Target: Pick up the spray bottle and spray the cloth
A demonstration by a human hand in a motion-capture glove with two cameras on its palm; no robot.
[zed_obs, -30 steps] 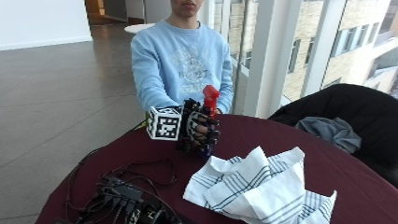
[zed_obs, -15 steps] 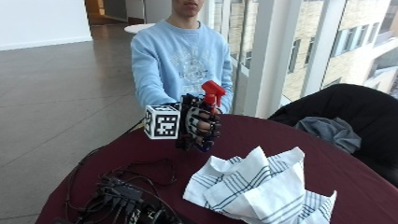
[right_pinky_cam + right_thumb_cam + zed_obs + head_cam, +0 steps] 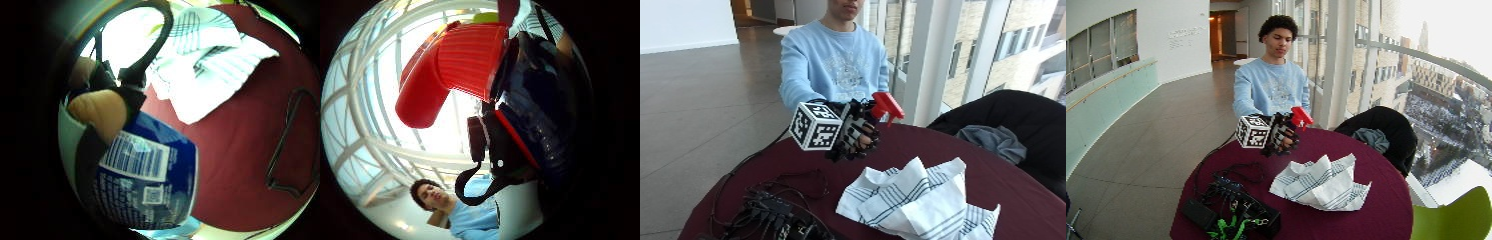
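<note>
My gloved right hand [image 3: 853, 131] grips a spray bottle in the air above the far left part of the round maroon table [image 3: 953, 145]. The bottle's red spray head [image 3: 887, 105] sticks out above my fingers and tilts toward the cloth. Its blue labelled body [image 3: 150, 180] fills the little finger side palm view, with a bare fingertip [image 3: 97, 112] curled against it. The red head [image 3: 455, 65] looms large in the thumb side palm view. A crumpled white cloth with dark stripes [image 3: 919, 200] lies on the table in front of the bottle, also seen as the cloth [image 3: 215, 55] beyond the bottle's body.
A tangle of black cables and electronics [image 3: 773, 212] lies on the table's near left. A black chair [image 3: 1013, 125] with a grey garment [image 3: 993, 140] stands beyond the table's right side. Glass windows and a white pillar [image 3: 933, 55] rise behind.
The hand has lifted the bottle a little and tipped it, so the red spray head now leans further toward the cloth. The cloth has not moved.
</note>
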